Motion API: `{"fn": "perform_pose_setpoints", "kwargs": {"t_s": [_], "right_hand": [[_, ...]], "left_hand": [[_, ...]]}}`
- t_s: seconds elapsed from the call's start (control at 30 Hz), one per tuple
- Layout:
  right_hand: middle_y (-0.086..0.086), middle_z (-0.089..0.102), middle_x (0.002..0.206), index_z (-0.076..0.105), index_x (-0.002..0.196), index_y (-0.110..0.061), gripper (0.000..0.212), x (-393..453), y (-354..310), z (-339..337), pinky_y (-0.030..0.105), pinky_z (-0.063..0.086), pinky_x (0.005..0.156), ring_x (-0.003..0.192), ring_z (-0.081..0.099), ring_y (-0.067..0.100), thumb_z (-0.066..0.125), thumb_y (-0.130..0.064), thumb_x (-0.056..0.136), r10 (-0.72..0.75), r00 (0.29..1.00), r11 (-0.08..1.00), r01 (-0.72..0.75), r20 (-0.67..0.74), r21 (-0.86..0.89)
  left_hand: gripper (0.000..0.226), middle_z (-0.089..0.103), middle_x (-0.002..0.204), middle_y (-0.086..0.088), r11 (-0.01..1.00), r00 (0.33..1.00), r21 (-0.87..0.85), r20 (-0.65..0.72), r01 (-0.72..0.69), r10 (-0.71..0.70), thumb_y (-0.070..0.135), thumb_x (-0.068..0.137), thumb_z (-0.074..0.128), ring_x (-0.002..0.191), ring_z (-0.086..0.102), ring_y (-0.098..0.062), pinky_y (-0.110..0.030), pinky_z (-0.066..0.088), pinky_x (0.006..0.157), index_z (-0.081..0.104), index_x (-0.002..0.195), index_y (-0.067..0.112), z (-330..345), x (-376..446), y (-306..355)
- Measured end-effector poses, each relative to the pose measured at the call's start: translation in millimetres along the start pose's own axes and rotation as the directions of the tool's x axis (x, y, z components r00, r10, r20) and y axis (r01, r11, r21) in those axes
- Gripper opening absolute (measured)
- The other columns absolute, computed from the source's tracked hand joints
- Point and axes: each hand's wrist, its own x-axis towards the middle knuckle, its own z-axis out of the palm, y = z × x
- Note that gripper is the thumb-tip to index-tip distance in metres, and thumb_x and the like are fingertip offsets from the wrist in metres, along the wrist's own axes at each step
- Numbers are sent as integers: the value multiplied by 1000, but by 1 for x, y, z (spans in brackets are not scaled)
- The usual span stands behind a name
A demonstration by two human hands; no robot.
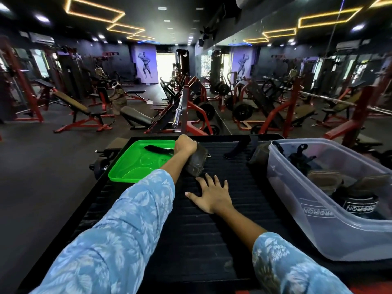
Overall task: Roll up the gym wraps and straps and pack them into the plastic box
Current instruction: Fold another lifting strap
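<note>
While the left hand [185, 145] curls its fingers around a dark leather strap [196, 161] near the counter's [191, 240] far edge, beside the green tray [135, 164], the right hand [212, 196] lies flat mid-counter, fingers spread; the plastic box [318, 230] stands along the right edge.

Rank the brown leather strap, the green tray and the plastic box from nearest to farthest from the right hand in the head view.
From the right hand:
1. brown leather strap, just ahead, gripped by the left hand.
2. plastic box, to the right.
3. green tray, front left.
The box and tray are nearly too close to call.
</note>
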Motion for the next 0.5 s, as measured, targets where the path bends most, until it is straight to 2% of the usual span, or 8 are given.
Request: {"fn": "perform_pose_setpoints", "kwargs": {"t_s": [0.07, 0.13, 0.2, 0.3, 0.4, 0.47, 0.5], "right_hand": [[3, 5, 158, 17, 147, -30, 77, 0, 0, -1, 54, -2, 115, 145, 0, 29, 25, -74, 84, 1, 1000, 1000, -1, 1, 9], [3, 5, 158, 18, 147, -30, 77, -2, -1, -2, 54, -1, 115, 145, 1, 29, 25, -74, 84, 1, 1000, 1000, -1, 6, 8], [3, 6, 158, 18, 147, -30, 78, -3, -2, -4, 54, -1, 115, 145, 2, 28, 25, -75, 84, 4, 1000, 1000, -4, 12, 9], [2, 7, 158, 19, 147, -29, 79, -4, -2, -6, 53, -1, 115, 145, 2, 28, 26, -75, 84, 14, 1000, 1000, -14, 13, 15], [3, 12, 157, 23, 147, -26, 83, -9, -3, -9, 52, 0, 115, 145, 6, 27, 29, -77, 82, 8, 1000, 998, -8, 0, 68], [5, 23, 154, 26, 145, -21, 87, -11, -3, -13, 51, 4, 115, 143, 15, 26, 36, -77, 79, 21, 999, 974, -13, -31, 228], [6, 30, 151, 27, 144, -19, 90, -13, -1, -16, 50, 8, 116, 141, 23, 26, 43, -76, 77, 44, 997, 933, -20, -59, 360]], "left_hand": [[12, 66, 110, -16, 995, 998, -84, -42, -49, 46, 19, 86, 61, 105, 60, -31, -30, 45, 88, 63, 82, 7, -9, -7, 14], [4, 66, 109, -14, 979, 994, -183, -80, -90, 76, 16, 85, 60, 104, 59, -29, -27, 43, 85, 62, 87, 13, -19, -15, 28], [8, 65, 100, -13, 933, 995, -350, -76, -87, 64, 11, 83, 58, 97, 58, -28, -26, 40, 74, 55, 83, 18, -31, -25, 42], [25, 53, 66, -7, 821, 998, -571, 52, 15, 18, 1, 84, 49, 65, 51, -21, -24, 36, 57, 49, 64, 14, -52, -40, 58], [23, 53, 53, -6, 716, 975, -669, 207, 201, -80, 3, 85, 42, 45, 50, -18, -23, 41, 53, 50, 64, 9, -75, -60, 67], [35, 45, 34, -1, 697, 965, -677, 247, 239, -91, 7, 89, 39, 28, 43, -12, -14, 36, 36, 45, 55, 10, -91, -80, 71], [45, 40, 28, 0, 682, 959, -689, 276, 245, -66, 6, 92, 36, 22, 39, -10, -11, 31, 30, 46, 48, 10, -99, -92, 74]]}}
